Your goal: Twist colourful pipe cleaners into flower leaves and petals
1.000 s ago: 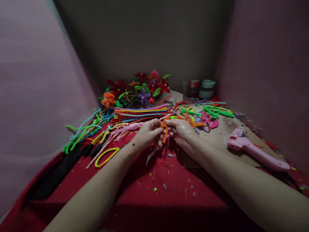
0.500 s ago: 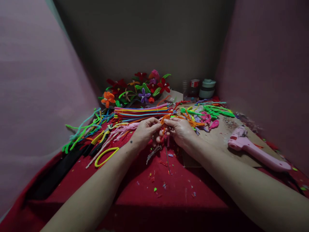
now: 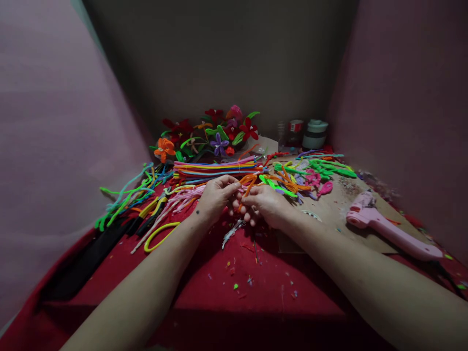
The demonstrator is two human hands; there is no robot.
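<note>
An orange pipe cleaner [image 3: 248, 181], bent into a loop, is pinched between my two hands above the red cloth. My left hand [image 3: 219, 196] has its fingertips closed on the loop's left side. On the other side, my right hand [image 3: 265, 204] grips it low down with thumb and fingers, the fingertips of both hands almost meeting. Just behind the hands lies a bundle of straight coloured pipe cleaners [image 3: 215, 168]. Bright green bent pipe cleaners [image 3: 280, 186] show past my right hand. A greyish-white frayed bunch [image 3: 233, 233] lies beneath the hands.
A pink glue gun [image 3: 393, 229] rests on cardboard [image 3: 351, 214] at right. Pliers with yellow and black handles [image 3: 149, 210] and yellow-handled scissors [image 3: 161, 235] lie left. Pipe-cleaner flowers [image 3: 218, 145] stand behind, beside a lidded jar [image 3: 315, 134]. Scraps dot the red cloth [image 3: 256, 297].
My right hand has moved slightly down and toward me, its fingers shifting on the orange pipe cleaner. More of the orange loop and the green pieces behind now shows.
</note>
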